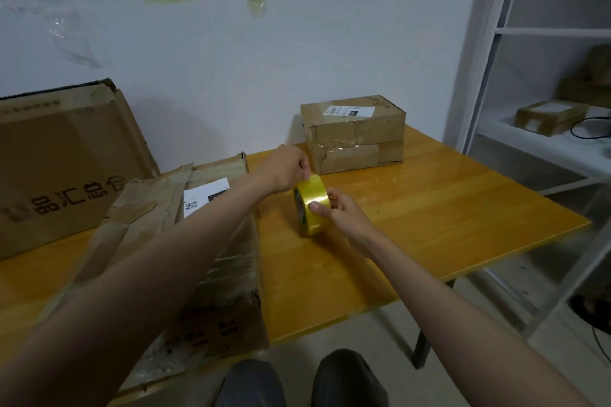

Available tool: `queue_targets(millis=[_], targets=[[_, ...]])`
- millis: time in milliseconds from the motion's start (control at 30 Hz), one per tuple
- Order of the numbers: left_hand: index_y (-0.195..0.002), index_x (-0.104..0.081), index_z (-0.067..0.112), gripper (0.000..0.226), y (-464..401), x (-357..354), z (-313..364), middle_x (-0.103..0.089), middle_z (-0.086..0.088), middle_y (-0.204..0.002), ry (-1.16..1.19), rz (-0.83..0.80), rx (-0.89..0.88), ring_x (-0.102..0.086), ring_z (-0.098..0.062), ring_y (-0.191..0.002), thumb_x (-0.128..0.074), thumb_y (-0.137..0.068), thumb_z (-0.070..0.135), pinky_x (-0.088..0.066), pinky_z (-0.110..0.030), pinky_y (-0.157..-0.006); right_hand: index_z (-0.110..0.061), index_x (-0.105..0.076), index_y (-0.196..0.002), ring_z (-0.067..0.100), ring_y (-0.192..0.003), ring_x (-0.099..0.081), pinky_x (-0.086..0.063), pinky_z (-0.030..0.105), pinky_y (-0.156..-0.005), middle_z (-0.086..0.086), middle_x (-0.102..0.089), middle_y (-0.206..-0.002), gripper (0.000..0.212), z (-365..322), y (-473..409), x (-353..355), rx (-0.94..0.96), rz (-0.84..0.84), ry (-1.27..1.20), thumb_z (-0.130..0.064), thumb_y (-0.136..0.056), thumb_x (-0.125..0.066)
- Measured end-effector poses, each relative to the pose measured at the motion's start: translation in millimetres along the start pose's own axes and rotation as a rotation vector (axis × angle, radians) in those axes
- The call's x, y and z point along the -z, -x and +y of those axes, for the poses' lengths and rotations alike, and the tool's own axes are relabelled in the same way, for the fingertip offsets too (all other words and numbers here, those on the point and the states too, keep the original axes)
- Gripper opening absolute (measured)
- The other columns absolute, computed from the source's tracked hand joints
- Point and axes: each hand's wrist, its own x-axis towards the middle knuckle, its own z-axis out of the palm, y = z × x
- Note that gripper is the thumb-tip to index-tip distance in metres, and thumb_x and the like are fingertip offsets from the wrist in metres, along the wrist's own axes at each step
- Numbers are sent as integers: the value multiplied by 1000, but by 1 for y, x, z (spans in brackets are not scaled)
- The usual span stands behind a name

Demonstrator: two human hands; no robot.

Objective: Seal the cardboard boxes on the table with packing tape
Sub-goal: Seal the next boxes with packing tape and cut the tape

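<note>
Big box (pixel 62 158) at left frame, printed "品汇总仓". Flattened box (pixel 185 241) lower centre has a white QR label (pixel 205 196). Taped small box (pixel 355 132) upper centre has a label, text unreadable. Tape roll (pixel 310 208) mid-frame above the counter (pixel 446 208): right hand (pixel 340 213) grips it, thumb on top; left hand (pixel 291 168) pinches its upper edge.

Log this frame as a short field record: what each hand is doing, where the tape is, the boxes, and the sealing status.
left hand: pinches at the top edge of the tape roll, apparently picking at the tape end
right hand: grips the roll, thumb on its face
tape roll: yellow, on edge, over the table
near box: under the left forearm, flaps not flat
far box: closed, already taped, labelled
large box: at the left
status: no tape drawn out
</note>
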Motion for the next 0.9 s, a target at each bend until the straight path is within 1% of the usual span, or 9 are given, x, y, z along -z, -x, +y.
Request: queue_targets(millis=[67,167,233,333,433,567,767,833,900], targets=[[-85,-66,15,18,1,3,5,-63,3,-89,-26,2,-46,-59,-16,-89,-59,-94,2,-41,-26,-75,-5,-60,-129,17,-96,-66,-50,25,-79,12,-71,-114,33,-2,-2,-1,-12,34,-5,-16,-98,-67],[-88,-64,14,14,6,14,9,-63,6,-83,26,-24,-123,-58,-13,-82,-59,-95,3,-42,-23,-71,-7,-59,-129,13,-91,-65,-51,20,-72,12,-70,-117,35,-6,-8,-4,-10,85,-11,-20,-98,-69],[-85,-59,15,17,11,17,6,-61,9,-77,93,-61,-126,-60,-12,-76,-58,-95,1,-45,-23,-67,-9,-55,-130,17,-93,-67,-53,29,-77,13,-71,-116,39,-7,-11,-5,-11,94,-32,-21,-96,-71],[-85,-55,19,22,14,14,-5,-62,3,-78,300,-76,-37,-66,-14,-73,-54,-97,1,-51,-29,-65,-11,-50,-126,26,-100,-71,-56,39,-80,13,-71,-116,38,-2,-11,-7,17,81,-52,-19,-95,-72],[-89,-54,17,15,9,9,-6,-59,0,-80,411,-108,36,-63,-10,-70,-55,-99,6,-44,-25,-58,-15,-51,-120,36,-108,-70,-56,51,-89,17,-72,-117,32,7,-7,-6,54,87,-58,-17,-95,-72],[-88,-54,15,14,-1,5,-1,-58,-4,-71,432,-137,150,-54,-11,-62,-60,-97,8,-39,-24,-54,-14,-49,-118,40,-109,-69,-53,58,-93,19,-72,-117,32,9,-4,-6,59,70,-67,-14,-95,-71],[-85,-54,16,19,-4,2,0,-57,-6,-65,394,-197,261,-47,-11,-51,-61,-94,1,-34,-21,-46,-8,-48,-124,38,-111,-68,-54,52,-93,18,-71,-119,36,9,0,-6,70,50,-59,-14,-96,-69],[-93,-50,17,22,-6,1,0,-56,-7,-67,394,-179,296,-48,-10,-45,-65,-93,1,-32,-20,-40,-10,-48,-122,35,-109,-69,-55,48,-91,18,-71,-119,33,10,0,-5,78,46,-62,-14,-96,-69],[-109,-42,19,43,-7,5,-1,-57,-8,-82,385,-143,337,-56,-13,-52,-77,-87,9,-36,-22,-39,-14,-48,-118,29,-103,-69,-55,42,-86,18,-72,-118,30,12,1,-5,78,35,-71,-14,-96,-69]])
